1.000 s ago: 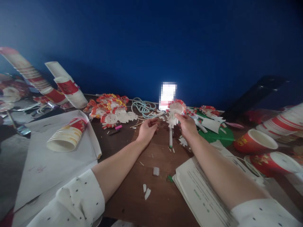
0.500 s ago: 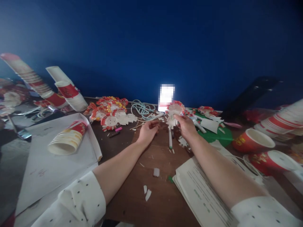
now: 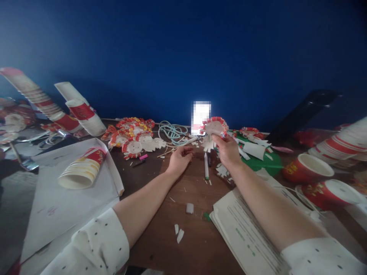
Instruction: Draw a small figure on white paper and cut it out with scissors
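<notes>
My right hand (image 3: 228,151) is closed, thumb and fingers pinching a paper-cup cutout (image 3: 215,126). This cutout has a round white face, a curled red-and-white rim and white strips hanging below, and it is raised above the table. My left hand (image 3: 180,160) rests on the brown table with its fingers loosely bent and a gap at the thumb; I see nothing in it. Below the cutout lies a white marker (image 3: 206,167) with a green end. Left of my left hand sits a pile of similar cutouts (image 3: 133,147) with drawn faces.
Stacked paper cups (image 3: 83,168) lie on a white box lid (image 3: 69,219) at left. At right are printed sheets (image 3: 246,233), a red cup (image 3: 304,168) and green paper (image 3: 266,164). A pale cable (image 3: 172,131) and a bright screen (image 3: 202,114) are by the blue wall.
My right hand has turned slightly and lifted the cutout a little, so its round face and curled rim show more. My left hand stays where it was.
</notes>
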`<state>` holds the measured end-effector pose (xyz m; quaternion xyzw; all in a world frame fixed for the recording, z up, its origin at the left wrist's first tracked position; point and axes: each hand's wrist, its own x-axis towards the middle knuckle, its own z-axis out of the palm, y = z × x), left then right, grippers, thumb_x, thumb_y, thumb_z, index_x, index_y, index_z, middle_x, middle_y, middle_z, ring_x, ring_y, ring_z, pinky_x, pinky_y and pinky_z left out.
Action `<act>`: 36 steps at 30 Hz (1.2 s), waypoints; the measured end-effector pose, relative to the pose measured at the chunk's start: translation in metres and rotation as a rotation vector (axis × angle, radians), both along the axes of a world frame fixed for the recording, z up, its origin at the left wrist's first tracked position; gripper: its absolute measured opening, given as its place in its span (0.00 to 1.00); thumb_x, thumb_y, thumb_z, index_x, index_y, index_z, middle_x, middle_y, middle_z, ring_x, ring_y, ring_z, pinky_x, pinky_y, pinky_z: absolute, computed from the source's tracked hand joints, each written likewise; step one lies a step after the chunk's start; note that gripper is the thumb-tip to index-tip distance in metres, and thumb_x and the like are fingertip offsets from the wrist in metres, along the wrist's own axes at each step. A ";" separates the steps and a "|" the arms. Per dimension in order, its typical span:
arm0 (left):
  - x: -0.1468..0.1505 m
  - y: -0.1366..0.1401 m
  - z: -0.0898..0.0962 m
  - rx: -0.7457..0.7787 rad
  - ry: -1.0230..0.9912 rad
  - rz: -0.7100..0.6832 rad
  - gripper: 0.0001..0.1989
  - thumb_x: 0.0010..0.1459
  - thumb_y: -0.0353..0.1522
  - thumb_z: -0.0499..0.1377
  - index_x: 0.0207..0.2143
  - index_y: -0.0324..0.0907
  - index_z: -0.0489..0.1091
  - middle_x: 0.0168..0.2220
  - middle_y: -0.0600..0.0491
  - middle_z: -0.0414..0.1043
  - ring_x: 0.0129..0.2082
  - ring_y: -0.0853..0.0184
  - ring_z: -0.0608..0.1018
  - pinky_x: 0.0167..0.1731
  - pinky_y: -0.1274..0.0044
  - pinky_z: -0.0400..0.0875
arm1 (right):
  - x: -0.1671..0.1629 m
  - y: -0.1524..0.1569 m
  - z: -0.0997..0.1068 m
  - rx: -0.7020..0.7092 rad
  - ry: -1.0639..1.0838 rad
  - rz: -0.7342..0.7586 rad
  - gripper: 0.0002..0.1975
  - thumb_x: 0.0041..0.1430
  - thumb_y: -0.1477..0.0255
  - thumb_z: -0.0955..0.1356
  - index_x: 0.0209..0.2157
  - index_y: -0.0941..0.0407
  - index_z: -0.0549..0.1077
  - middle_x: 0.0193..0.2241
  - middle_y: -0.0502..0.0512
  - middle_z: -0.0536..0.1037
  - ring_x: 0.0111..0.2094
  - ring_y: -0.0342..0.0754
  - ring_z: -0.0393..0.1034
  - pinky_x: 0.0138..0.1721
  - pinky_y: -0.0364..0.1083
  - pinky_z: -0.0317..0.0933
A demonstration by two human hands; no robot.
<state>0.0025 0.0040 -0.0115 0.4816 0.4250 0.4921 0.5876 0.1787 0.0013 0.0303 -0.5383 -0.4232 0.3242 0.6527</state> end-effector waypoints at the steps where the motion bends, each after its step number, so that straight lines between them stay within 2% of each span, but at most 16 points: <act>1: 0.000 0.000 0.000 0.002 0.000 -0.003 0.11 0.49 0.25 0.62 0.38 0.39 0.72 0.32 0.51 0.78 0.29 0.71 0.76 0.30 0.79 0.69 | -0.001 -0.001 0.001 0.026 0.000 0.020 0.13 0.46 0.60 0.73 0.32 0.52 0.78 0.28 0.48 0.78 0.32 0.48 0.70 0.35 0.46 0.61; 5: 0.001 -0.001 0.001 0.005 0.005 -0.001 0.12 0.48 0.25 0.63 0.37 0.39 0.73 0.32 0.52 0.77 0.28 0.71 0.75 0.30 0.78 0.69 | -0.004 -0.003 -0.001 0.072 -0.008 0.064 0.12 0.47 0.61 0.74 0.32 0.53 0.79 0.29 0.48 0.79 0.33 0.47 0.71 0.39 0.46 0.63; 10: 0.001 -0.002 0.002 -0.010 0.002 -0.003 0.11 0.47 0.25 0.63 0.37 0.39 0.73 0.31 0.52 0.77 0.27 0.71 0.75 0.30 0.77 0.69 | -0.005 -0.004 -0.004 0.033 -0.025 0.071 0.13 0.48 0.60 0.74 0.32 0.54 0.80 0.28 0.49 0.79 0.33 0.48 0.72 0.39 0.47 0.64; 15: 0.001 0.000 -0.002 0.008 0.010 -0.003 0.11 0.48 0.25 0.64 0.37 0.39 0.74 0.32 0.52 0.77 0.27 0.71 0.74 0.30 0.78 0.68 | -0.006 -0.005 -0.003 0.053 0.015 0.091 0.13 0.47 0.61 0.75 0.30 0.55 0.79 0.26 0.49 0.79 0.30 0.47 0.72 0.38 0.46 0.64; 21: 0.002 -0.002 0.003 0.002 -0.015 0.013 0.10 0.48 0.26 0.65 0.35 0.39 0.74 0.30 0.52 0.77 0.26 0.71 0.74 0.29 0.78 0.68 | -0.013 -0.008 -0.003 -0.026 0.041 0.090 0.14 0.46 0.61 0.75 0.33 0.55 0.80 0.27 0.49 0.80 0.29 0.47 0.73 0.35 0.46 0.65; 29: 0.001 -0.014 0.021 0.024 -0.279 -0.048 0.21 0.47 0.41 0.69 0.41 0.39 0.74 0.34 0.52 0.77 0.31 0.71 0.75 0.36 0.78 0.69 | -0.035 -0.021 -0.009 -0.152 0.115 0.224 0.17 0.45 0.61 0.75 0.35 0.57 0.80 0.28 0.53 0.82 0.29 0.51 0.76 0.34 0.47 0.68; 32: 0.002 -0.013 0.019 0.031 -0.323 -0.031 0.19 0.46 0.40 0.70 0.38 0.39 0.74 0.33 0.53 0.77 0.30 0.71 0.75 0.36 0.78 0.69 | -0.043 -0.027 -0.007 -0.172 0.087 0.252 0.18 0.44 0.61 0.75 0.36 0.56 0.80 0.29 0.53 0.82 0.31 0.51 0.77 0.35 0.47 0.68; 36: 0.003 -0.009 0.011 0.006 -0.330 0.035 0.18 0.44 0.41 0.70 0.33 0.38 0.75 0.27 0.55 0.75 0.26 0.73 0.73 0.32 0.79 0.67 | -0.047 -0.029 -0.007 -0.171 0.071 0.268 0.18 0.43 0.62 0.76 0.37 0.56 0.81 0.30 0.52 0.83 0.33 0.51 0.77 0.37 0.48 0.68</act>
